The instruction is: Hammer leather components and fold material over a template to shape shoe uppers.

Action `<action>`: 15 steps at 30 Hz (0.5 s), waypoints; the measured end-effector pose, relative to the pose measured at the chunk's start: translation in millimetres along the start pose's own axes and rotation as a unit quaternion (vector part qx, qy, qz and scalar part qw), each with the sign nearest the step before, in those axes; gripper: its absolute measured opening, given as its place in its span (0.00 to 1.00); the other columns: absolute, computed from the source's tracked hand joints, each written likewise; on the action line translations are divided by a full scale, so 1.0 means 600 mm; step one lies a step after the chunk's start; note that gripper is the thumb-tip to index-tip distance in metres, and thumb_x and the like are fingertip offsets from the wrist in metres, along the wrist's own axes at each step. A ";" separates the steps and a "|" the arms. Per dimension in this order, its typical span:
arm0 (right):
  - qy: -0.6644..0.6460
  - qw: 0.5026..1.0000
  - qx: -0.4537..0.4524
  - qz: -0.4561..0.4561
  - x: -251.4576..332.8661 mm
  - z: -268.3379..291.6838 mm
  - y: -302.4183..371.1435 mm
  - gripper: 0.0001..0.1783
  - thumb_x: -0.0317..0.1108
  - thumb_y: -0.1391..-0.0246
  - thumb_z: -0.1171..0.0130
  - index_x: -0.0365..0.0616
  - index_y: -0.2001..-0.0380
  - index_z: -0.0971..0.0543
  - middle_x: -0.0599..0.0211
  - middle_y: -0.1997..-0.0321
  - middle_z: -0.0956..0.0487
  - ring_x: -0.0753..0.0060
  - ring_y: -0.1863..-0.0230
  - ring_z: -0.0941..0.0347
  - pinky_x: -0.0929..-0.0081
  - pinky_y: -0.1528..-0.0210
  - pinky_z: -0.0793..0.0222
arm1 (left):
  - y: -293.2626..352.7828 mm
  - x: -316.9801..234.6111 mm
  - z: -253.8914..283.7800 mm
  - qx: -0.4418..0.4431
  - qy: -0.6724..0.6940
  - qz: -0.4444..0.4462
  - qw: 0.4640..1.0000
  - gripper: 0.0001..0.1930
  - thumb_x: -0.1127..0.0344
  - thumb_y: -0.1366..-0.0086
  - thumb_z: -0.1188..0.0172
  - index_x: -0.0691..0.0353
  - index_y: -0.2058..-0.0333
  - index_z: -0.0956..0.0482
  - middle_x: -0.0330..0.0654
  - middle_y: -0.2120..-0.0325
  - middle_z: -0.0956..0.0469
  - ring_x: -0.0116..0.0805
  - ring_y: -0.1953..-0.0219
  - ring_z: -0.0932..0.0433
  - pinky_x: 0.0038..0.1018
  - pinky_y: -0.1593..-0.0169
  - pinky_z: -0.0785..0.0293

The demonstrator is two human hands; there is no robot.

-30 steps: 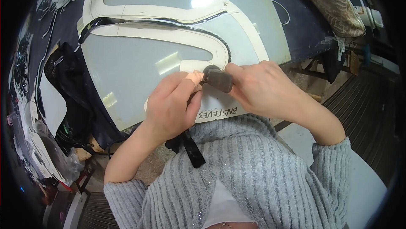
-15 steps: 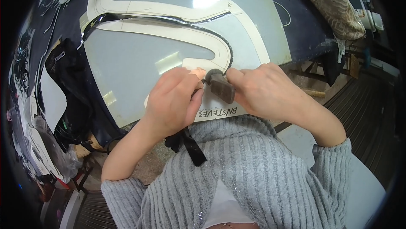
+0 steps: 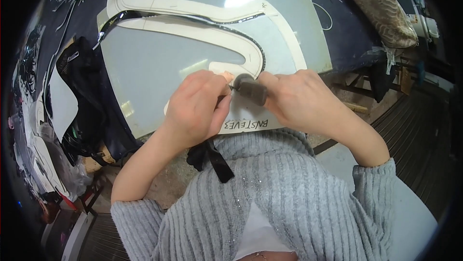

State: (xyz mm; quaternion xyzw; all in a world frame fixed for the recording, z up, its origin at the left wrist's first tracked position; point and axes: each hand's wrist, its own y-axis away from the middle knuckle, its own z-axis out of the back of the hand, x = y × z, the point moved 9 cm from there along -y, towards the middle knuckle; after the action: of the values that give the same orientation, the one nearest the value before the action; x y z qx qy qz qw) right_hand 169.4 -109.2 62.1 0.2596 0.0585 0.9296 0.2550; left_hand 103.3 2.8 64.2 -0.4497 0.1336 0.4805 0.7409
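In my closed right hand [image 3: 301, 98] is a small hammer [image 3: 252, 91]; its dark head, blurred, juts out between my hands, and its handle is hidden. My left hand [image 3: 195, 107] is closed in a pinch beside the hammer head, its fingertips on the curved white piece [image 3: 224, 68]; what they grip is hidden. A glossy black strip [image 3: 193, 18] follows the edge of the white piece and curves down to the hammer head. A longer white card piece [image 3: 164, 4] lies along the strip's far side.
Under the work lies a pale, glossy board [image 3: 169, 85] on a dark table. A black bag [image 3: 79, 97] sits at the left, and a patterned brown pouch [image 3: 381, 8] at the back right. A black strap [image 3: 220, 163] hangs below my left hand. Scraps lie at the far left.
The hammer head has tilted and sits slightly higher, blurred by motion. Both hands stay near the same spot. The board and white pieces appear shifted slightly in the picture.
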 end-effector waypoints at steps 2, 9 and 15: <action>-0.031 0.999 -0.008 0.004 0.004 0.008 -0.001 0.15 0.41 0.39 0.43 0.38 0.71 0.27 0.55 0.84 0.24 0.49 0.79 0.23 0.58 0.75 0.29 | 0.007 0.009 -0.004 -0.001 -0.005 0.053 0.999 0.22 0.82 0.51 0.36 0.69 0.55 0.26 0.43 0.72 0.24 0.45 0.67 0.23 0.36 0.60 0.25; -0.012 1.000 0.007 -0.008 0.004 0.001 -0.003 0.15 0.40 0.41 0.41 0.38 0.72 0.27 0.56 0.84 0.24 0.50 0.80 0.24 0.58 0.75 0.29 | 0.005 0.015 0.001 -0.016 0.017 0.038 0.999 0.24 0.82 0.52 0.35 0.68 0.54 0.26 0.43 0.71 0.24 0.45 0.66 0.23 0.35 0.59 0.24; -0.016 1.000 -0.001 -0.012 -0.005 -0.004 0.003 0.14 0.39 0.41 0.42 0.38 0.72 0.28 0.55 0.84 0.25 0.50 0.78 0.23 0.58 0.75 0.29 | 0.013 0.022 -0.002 -0.021 0.032 0.041 0.998 0.24 0.83 0.52 0.34 0.68 0.54 0.26 0.43 0.69 0.23 0.45 0.65 0.22 0.34 0.59 0.24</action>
State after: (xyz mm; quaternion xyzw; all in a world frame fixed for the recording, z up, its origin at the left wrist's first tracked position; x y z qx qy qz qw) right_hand 169.4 -112.5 58.9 0.2736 0.0571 0.9222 0.2673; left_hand 103.7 10.8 51.3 -0.4746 0.1657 0.4984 0.7064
